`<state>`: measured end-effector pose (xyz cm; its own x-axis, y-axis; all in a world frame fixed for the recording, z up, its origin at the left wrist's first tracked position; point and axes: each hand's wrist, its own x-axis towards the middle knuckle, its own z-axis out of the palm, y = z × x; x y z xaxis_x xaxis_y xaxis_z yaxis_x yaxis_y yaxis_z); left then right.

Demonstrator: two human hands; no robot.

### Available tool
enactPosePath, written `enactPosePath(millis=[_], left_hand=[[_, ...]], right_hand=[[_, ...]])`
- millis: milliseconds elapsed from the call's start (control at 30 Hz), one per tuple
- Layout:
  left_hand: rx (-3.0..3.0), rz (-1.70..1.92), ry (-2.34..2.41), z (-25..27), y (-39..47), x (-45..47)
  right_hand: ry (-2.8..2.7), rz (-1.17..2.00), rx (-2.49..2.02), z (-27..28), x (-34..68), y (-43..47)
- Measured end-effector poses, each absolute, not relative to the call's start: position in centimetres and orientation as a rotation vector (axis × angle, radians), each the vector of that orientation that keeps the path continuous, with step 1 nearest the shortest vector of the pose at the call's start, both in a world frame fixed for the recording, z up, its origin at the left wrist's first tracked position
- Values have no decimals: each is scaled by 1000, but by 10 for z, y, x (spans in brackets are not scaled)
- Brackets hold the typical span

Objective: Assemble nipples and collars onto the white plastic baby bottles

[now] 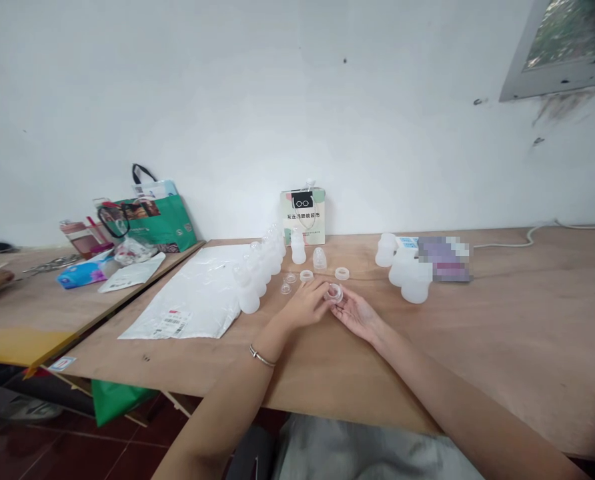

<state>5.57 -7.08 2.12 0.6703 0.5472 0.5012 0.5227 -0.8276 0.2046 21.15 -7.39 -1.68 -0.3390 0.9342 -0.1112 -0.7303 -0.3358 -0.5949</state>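
In front of me, my left hand (305, 303) and my right hand (356, 315) meet over the table. Between their fingertips is a translucent bottle collar ring (334, 293); whether a nipple sits inside it I cannot make out. Two clear silicone nipples (286, 288) lie left of my left hand. Just beyond the hands are two more loose rings, one a white collar ring (342, 273), and a clear bottle cap (319, 259). A row of capped baby bottles (249, 293) stands to the left, with another bottle (298, 248) behind.
Several white bottle bodies (415, 285) stand at the right beside a purple, partly blurred package (442, 259). A white plastic mailer (192, 293) covers the table's left part. A paper bag (302, 217) leans on the wall; a green bag (170, 223) is on the left table.
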Motion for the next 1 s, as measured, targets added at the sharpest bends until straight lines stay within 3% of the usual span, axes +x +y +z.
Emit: enactPosePath(millis=[567, 833, 1000], left_hand=[[2453, 1163, 1040, 12, -66, 62], [2516, 1110, 927, 15, -74, 69], [2410, 1290, 1018, 14, -74, 74]], right_hand=[[-676, 1789, -614, -27, 211, -73], [-675, 1769, -698, -27, 211, -72], [-691, 1774, -682, -24, 210, -74]])
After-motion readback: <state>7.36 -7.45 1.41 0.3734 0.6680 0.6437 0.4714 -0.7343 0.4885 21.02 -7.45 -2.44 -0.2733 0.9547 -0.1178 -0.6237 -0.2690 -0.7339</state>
